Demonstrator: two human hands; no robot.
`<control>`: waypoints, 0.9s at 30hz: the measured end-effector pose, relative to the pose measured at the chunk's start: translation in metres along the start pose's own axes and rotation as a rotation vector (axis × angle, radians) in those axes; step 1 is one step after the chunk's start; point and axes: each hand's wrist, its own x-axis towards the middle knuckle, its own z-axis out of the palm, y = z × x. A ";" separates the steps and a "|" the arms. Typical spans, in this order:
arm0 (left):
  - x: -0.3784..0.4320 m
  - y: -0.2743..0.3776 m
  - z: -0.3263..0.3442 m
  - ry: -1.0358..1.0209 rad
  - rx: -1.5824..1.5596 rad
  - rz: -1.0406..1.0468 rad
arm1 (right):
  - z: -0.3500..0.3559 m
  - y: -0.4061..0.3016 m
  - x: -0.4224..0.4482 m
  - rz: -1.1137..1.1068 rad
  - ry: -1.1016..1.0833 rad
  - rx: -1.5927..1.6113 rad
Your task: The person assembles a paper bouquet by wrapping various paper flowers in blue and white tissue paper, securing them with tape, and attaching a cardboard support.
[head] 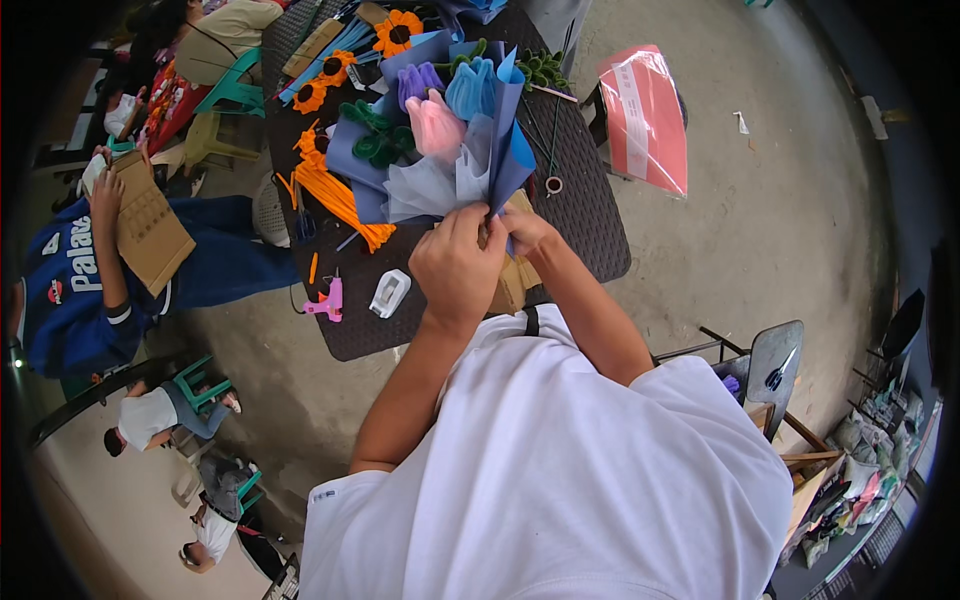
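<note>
A bouquet wrapped in blue paper (360,161) stands over the dark woven table (600,232). In it are a pink fuzzy tulip (433,126), a blue one (471,88), a purple one (418,82), dark green fuzzy stems and pale mesh (427,186). My left hand (461,259) pinches the lower edge of the wrap and mesh. From the other side, my right hand (523,227) grips the gathered base; its fingertips are partly hidden by paper. Brown cardboard (510,289) lies below my hands.
Orange pipe cleaners (341,202), a pink glue gun (328,301), a white tape dispenser (390,293) and orange flowers (397,33) lie on the table. Pink wrapping sheets (649,124) rest on a stool at right. At left, a person (82,277) holds cardboard (150,225).
</note>
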 end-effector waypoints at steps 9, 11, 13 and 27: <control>0.000 0.005 -0.002 0.034 -0.036 0.005 | -0.004 -0.004 0.000 -0.003 -0.063 -0.049; 0.000 0.007 -0.003 0.031 -0.037 -0.011 | -0.001 -0.007 -0.001 0.014 -0.059 -0.084; -0.001 0.007 -0.005 0.014 -0.046 -0.038 | 0.004 -0.008 0.000 -0.017 -0.059 -0.099; -0.001 0.016 -0.025 -0.127 -0.025 -0.268 | 0.022 -0.010 0.006 -0.071 -0.142 -0.062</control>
